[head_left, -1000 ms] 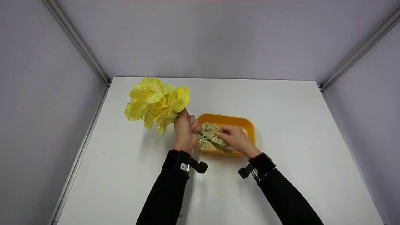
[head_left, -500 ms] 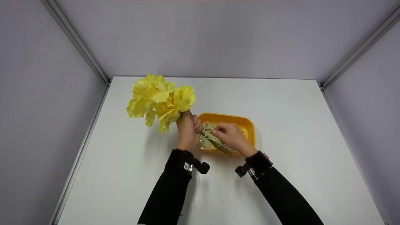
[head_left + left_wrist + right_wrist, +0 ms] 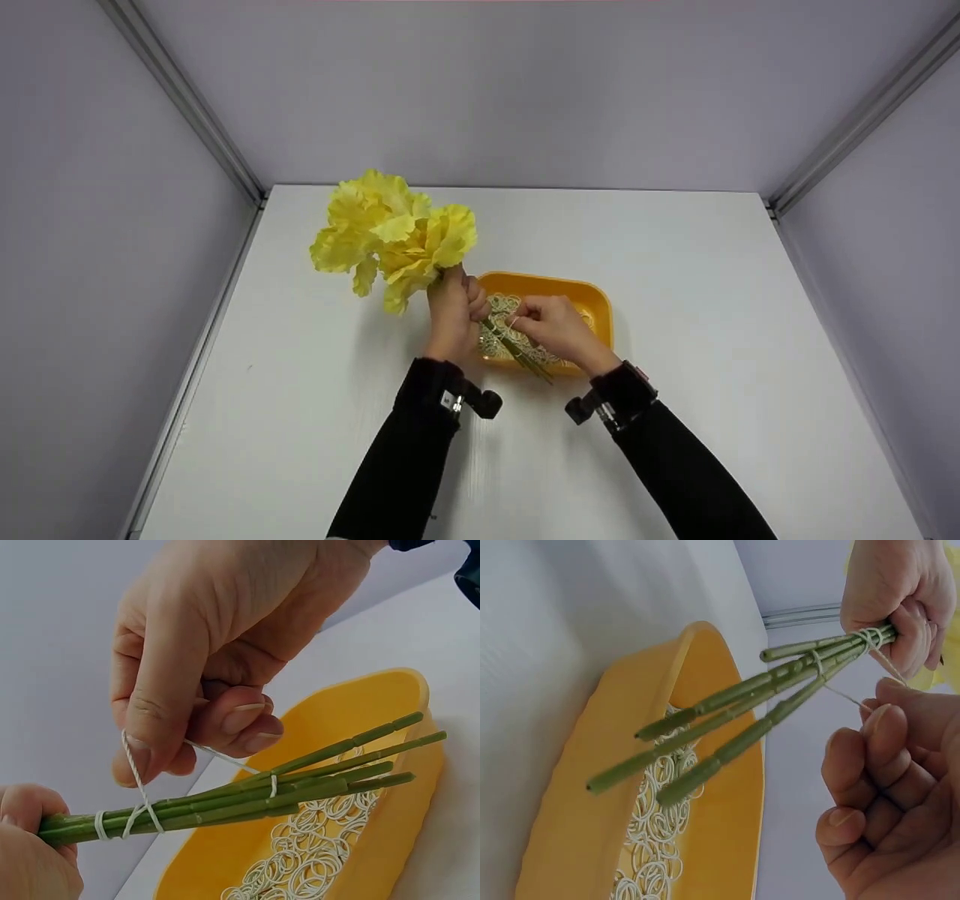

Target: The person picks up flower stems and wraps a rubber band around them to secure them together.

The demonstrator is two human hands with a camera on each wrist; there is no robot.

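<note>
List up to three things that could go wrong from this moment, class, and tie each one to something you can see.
1. The rubber band is stretched thin off the right hand; it could snap or slip off the finger.
2. The stems fan apart at their free ends, so the outer ones may escape the wraps.
3. The left hand holds the stems just under the yellow flowers; if that grip loosens, the bunch may drop into the yellow tray of spare bands.
</note>
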